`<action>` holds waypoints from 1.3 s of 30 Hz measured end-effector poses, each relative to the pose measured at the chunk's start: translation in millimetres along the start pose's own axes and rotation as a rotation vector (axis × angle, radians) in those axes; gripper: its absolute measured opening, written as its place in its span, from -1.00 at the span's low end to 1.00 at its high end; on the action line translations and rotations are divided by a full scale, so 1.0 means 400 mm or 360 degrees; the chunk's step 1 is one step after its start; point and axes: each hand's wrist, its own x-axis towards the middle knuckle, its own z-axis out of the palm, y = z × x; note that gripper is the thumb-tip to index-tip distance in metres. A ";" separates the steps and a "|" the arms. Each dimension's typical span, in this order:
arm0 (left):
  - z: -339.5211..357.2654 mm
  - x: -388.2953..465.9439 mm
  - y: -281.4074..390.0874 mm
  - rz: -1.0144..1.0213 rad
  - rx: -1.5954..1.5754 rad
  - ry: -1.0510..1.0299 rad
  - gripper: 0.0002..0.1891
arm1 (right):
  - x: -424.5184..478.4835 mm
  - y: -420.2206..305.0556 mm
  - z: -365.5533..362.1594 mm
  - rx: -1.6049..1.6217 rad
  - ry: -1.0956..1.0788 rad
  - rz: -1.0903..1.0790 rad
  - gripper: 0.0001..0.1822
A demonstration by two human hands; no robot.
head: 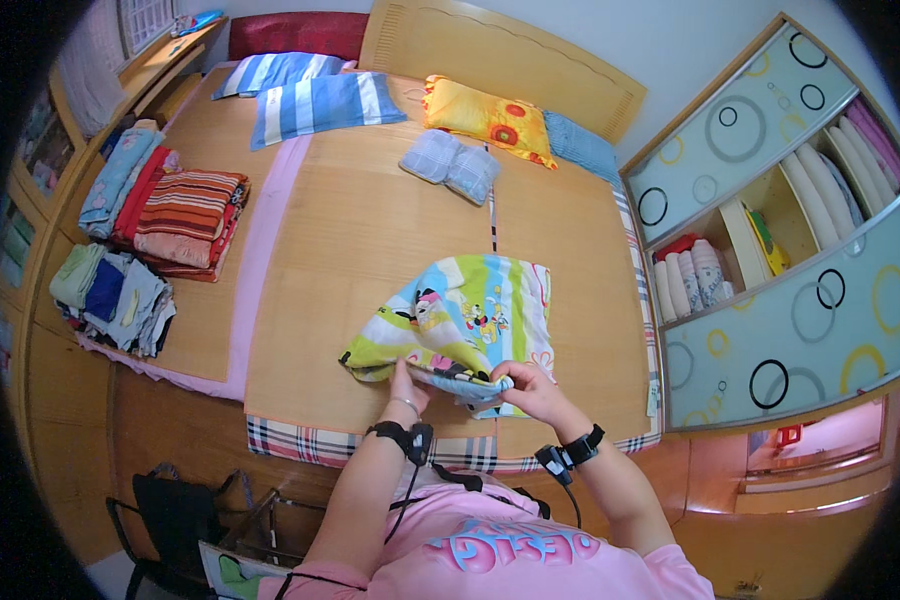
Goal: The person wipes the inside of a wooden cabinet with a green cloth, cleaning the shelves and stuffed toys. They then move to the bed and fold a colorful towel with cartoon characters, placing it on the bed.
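Note:
A colourful cartoon-print cloth [469,307], striped green, white and blue, lies partly folded near the front edge of the bed. My right hand [529,386] pinches its near edge between thumb and fingers. My left hand [405,386] is at the near left part of the cloth, its fingers partly hidden by the fabric, so its hold is not plain. Between the hands the near edge is lifted and bunched, with a light blue layer showing under it. The left corner of the cloth points out to the left over the mat.
Folded striped blankets [191,206] and a pile of folded clothes [120,300] lie on the left. Blue striped pillows [330,105], a yellow pillow [487,116] and grey plaid cushions [450,161] lie farther back. A wardrobe [787,330] stands at right, a black chair [176,517] below left.

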 end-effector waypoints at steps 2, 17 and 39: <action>0.014 0.035 0.006 0.0227 -0.0024 0.0144 -0.45 | -0.033 0.022 -0.010 0.0050 0.0021 0.0033 -0.73; -0.217 0.241 -0.053 -0.0274 0.0225 0.0662 -0.54 | -0.254 0.048 -0.035 -0.0182 0.0128 0.0550 -0.60; 0.338 0.061 1.086 0.1534 0.2074 0.0172 -0.49 | 0.320 0.104 0.330 0.0250 -0.0681 0.0241 -0.47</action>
